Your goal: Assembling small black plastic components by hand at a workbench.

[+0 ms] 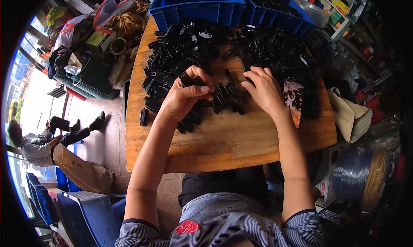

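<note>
My left hand (183, 96) is closed, thumb against curled fingers, around a small black plastic part (185, 79) whose end sticks out by the index finger. To its right my right hand (267, 92) hovers low over the table with fingers bent and thumb apart; I see nothing between them. Several loose black plastic parts (219, 98) lie between the two hands. Behind them spreads a big heap of similar black parts (185, 49), with a second heap (275, 49) beyond my right hand. The exact kind of these parts is too small to tell.
The wooden table (206, 148) has a rounded front edge near me. A phone-like slab with a lit picture (293, 98) lies beside my right wrist. Two blue bins (198, 12) stand at the back. Another person (43, 148) sits at far left; wire spools (355, 173) stand at right.
</note>
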Demonstrator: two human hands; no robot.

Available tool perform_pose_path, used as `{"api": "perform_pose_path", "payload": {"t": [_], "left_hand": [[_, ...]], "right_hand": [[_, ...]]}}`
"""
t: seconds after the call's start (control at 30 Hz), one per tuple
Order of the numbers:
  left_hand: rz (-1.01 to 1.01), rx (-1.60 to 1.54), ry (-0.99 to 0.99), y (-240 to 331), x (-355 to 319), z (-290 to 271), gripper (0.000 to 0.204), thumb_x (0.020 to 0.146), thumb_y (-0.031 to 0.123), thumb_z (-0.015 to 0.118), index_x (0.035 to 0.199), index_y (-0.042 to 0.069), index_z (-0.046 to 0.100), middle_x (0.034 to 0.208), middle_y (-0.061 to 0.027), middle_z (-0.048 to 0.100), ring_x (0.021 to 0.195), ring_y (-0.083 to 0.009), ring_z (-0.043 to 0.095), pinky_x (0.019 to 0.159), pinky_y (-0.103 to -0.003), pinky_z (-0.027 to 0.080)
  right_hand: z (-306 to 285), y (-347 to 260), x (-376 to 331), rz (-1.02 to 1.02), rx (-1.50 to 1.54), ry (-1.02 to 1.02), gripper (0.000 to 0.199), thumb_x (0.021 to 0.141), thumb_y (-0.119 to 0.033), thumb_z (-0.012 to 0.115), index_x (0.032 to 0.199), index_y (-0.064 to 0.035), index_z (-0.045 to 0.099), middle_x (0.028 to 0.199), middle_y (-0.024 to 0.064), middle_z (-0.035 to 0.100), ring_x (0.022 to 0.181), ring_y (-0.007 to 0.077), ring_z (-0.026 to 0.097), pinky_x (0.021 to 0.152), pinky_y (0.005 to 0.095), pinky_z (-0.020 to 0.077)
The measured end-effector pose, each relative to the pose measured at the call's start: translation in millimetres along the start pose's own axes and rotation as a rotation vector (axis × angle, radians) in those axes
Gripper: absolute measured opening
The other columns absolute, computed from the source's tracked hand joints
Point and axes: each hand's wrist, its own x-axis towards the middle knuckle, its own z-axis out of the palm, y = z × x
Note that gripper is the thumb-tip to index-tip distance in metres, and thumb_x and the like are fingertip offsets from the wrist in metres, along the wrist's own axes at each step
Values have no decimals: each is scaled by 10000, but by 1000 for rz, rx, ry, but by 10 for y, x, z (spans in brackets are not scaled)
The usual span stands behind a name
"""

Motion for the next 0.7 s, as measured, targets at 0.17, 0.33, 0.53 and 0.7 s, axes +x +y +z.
{"api": "perform_pose_path", "payload": {"t": [0.17,0.33,0.53,0.7], "left_hand": [[-56,311,89,-20,-33,6,141,720,29,641,815,69,545,729,-16,554,694,-134,555,668,-273,474],[273,1647,58,-193,-72,227,255,615,61,659,867,84,628,784,-95,581,759,-266,592,657,-346,488],[257,1970,4,-334,-139,363,292,618,67,625,906,85,582,822,-86,537,819,-282,563,663,-373,475],[235,1583,-19,-190,-99,223,258,592,6,636,835,85,597,795,-82,548,779,-280,575,660,-351,475]], "right_hand": [[6,-197,-255,-127,339,-180,326,684,-222,743,904,-21,611,890,107,600,850,274,573,743,348,463],[147,-242,-371,-71,273,-117,204,748,-117,673,905,-47,562,879,112,525,840,295,571,677,359,465],[137,-160,-349,3,478,60,198,722,-91,707,869,-36,587,804,52,510,703,184,540,608,288,438],[121,-160,-337,5,461,109,155,755,-134,704,844,-17,654,767,38,515,649,134,508,580,264,411]]}}
